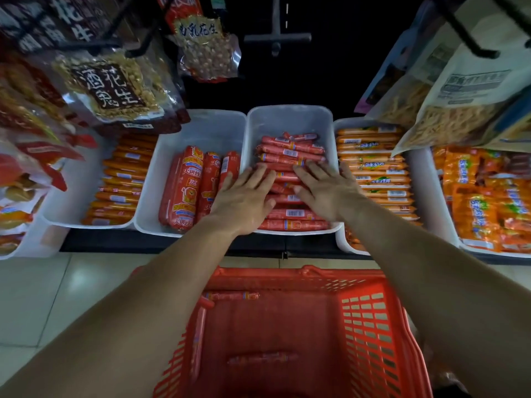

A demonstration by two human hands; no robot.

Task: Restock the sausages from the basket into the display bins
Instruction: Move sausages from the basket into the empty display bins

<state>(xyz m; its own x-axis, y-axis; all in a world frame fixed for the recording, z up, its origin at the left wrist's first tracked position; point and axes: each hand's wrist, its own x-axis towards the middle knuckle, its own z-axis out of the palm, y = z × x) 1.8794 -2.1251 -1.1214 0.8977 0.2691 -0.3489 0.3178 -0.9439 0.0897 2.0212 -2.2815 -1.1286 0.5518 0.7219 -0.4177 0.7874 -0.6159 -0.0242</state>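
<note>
A white display bin [287, 119] in the middle of the shelf holds several thin red sausages [290, 152] stacked crosswise. My left hand [244, 196] lies flat on the near left part of that stack, fingers spread. My right hand [324, 188] lies flat on the right part, fingers spread too. Neither hand grips anything. Below, a red plastic basket [370, 320] stands on the floor. One thin red sausage [232, 296] rests at its far end, another sausage [261, 358] lies on its bottom, and a third sausage [198, 340] leans along its left wall.
A white bin to the left [201, 124] holds thick red sausages [186, 188]. Further left is a bin of orange sticks [120, 179]. Right of the middle bin lie orange sausages [373, 168] and orange packs [482, 196]. Snack bags [112, 90] hang overhead.
</note>
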